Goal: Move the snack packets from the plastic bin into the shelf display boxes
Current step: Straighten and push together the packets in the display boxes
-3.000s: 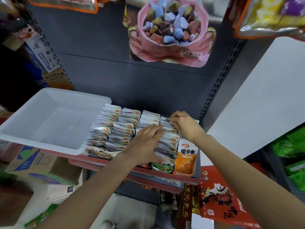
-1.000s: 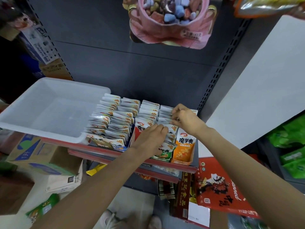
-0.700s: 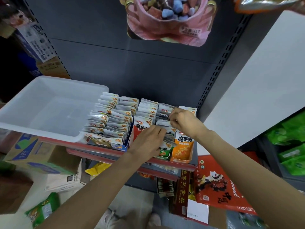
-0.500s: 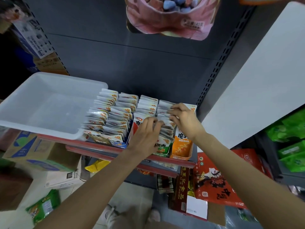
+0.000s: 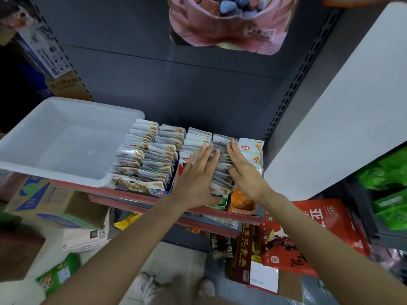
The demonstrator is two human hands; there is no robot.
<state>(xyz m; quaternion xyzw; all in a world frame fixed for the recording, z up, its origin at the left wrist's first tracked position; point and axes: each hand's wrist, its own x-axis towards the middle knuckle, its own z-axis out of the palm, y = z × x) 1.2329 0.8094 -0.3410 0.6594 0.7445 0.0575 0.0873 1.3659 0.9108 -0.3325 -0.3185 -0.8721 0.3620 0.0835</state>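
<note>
Fingers straight and slightly spread on both hands, pressing flat on the tops of upright snack packets at centre frame; nothing pinched or gripped. Left hand lies palm down over the middle row, thumb touching the front green packet. Right hand lies just right of it, fingertips near the row's back end. Packets stand in several rows inside shelf display boxes on the red-edged shelf. White plastic bin sits left of centre, touching the leftmost rows, no packets visible inside. Pink hanging bag at top centre; cardboard boxes lower left.
</note>
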